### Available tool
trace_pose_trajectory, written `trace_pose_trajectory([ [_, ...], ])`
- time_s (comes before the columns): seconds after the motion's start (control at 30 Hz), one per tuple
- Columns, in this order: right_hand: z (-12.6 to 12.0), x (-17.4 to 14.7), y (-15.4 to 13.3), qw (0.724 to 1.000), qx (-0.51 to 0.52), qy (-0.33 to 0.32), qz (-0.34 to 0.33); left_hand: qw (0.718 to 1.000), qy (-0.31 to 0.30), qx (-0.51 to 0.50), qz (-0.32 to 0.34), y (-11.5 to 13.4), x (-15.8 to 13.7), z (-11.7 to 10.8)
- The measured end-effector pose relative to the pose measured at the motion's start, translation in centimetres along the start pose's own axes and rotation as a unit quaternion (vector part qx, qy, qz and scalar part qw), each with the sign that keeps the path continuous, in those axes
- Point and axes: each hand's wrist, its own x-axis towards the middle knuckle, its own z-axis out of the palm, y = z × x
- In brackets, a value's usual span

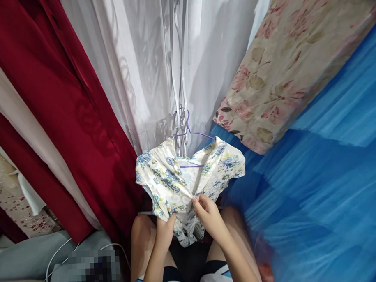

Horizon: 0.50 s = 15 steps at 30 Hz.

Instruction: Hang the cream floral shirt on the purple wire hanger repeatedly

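A short-sleeved floral blouse, white with blue, green and yellow flowers, hangs on a thin purple wire hanger in front of my knees. My left hand grips the blouse's lower side edge, its thumb on the cloth and its other fingers hidden behind. At the bottom of the V neckline, my right hand pinches the front of the blouse between thumb and fingers. The lower part of the blouse is bunched between my hands and partly covered by them.
White hanging straps run down to the hanger before a white curtain. Red cloth hangs at left; floral cloth and blue tulle hang at right. A white cable crosses grey cushions at lower left.
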Motion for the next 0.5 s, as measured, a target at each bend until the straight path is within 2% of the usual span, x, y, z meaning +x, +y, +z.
trace_pose_trajectory([
  [0.1,-0.3,-1.0,0.5,0.999,0.029,-0.009,0.014,0.982,0.145,0.054,0.109,0.6,-0.3,-0.2],
  [0.13,-0.5,-1.2,0.5,0.999,0.033,-0.011,0.017,0.97,0.17,0.08,0.156,1.0,-0.6,-0.1],
  [0.17,-0.7,-1.3,0.5,0.999,0.035,-0.013,0.02,0.96,0.17,0.105,0.196,1.4,-0.8,0.2],
  [0.2,-0.9,-1.4,0.5,0.999,0.038,-0.017,0.023,0.956,0.144,0.126,0.221,1.9,-1.1,0.6],
  [0.23,-1.0,-1.4,0.5,0.998,0.043,-0.024,0.027,0.96,0.092,0.14,0.226,2.2,-1.4,1.2],
  [0.33,-1.1,-1.5,0.5,0.995,0.076,-0.057,0.033,0.969,-0.112,0.135,0.173,2.6,-1.9,3.5],
  [0.37,-1.0,-1.5,0.6,0.993,0.092,-0.066,0.031,0.967,-0.159,0.129,0.153,2.6,-1.9,4.2],
  [0.5,-1.4,-1.5,0.5,0.989,0.13,-0.054,0.034,0.949,-0.231,0.151,0.153,2.3,-1.3,5.5],
])
